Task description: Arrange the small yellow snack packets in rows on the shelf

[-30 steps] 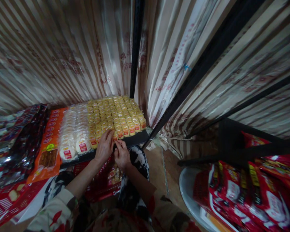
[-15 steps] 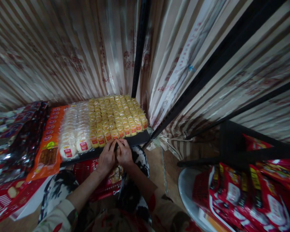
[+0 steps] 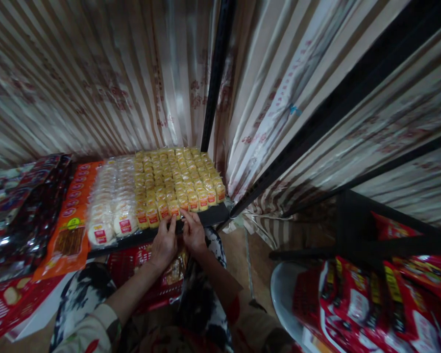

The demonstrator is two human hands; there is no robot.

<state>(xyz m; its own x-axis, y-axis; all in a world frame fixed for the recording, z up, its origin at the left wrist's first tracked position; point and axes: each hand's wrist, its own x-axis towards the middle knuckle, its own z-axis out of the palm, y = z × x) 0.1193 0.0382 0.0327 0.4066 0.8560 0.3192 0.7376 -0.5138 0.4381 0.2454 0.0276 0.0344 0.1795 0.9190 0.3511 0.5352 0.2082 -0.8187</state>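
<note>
Rows of small yellow wrapped cakes with red labels fill the right part of a dark shelf. Beside them on the left lie white round cakes in clear wrappers. My left hand and my right hand are side by side at the shelf's front edge. Their fingertips touch the front row of yellow cakes, fingers stretched forward and a little apart. Neither hand holds anything. Below my hands a red packet with snack packs rests on my lap.
An orange snack bag and dark shiny packets lie at the shelf's left. A black upright post stands behind the cakes, before striped curtains. At the lower right, red packets hang on another black rack above a white stool.
My hands were together over the front row, slid down to the shelf edge, and now have parted slightly with fingertips on the front cakes. The camera has shifted a little.
</note>
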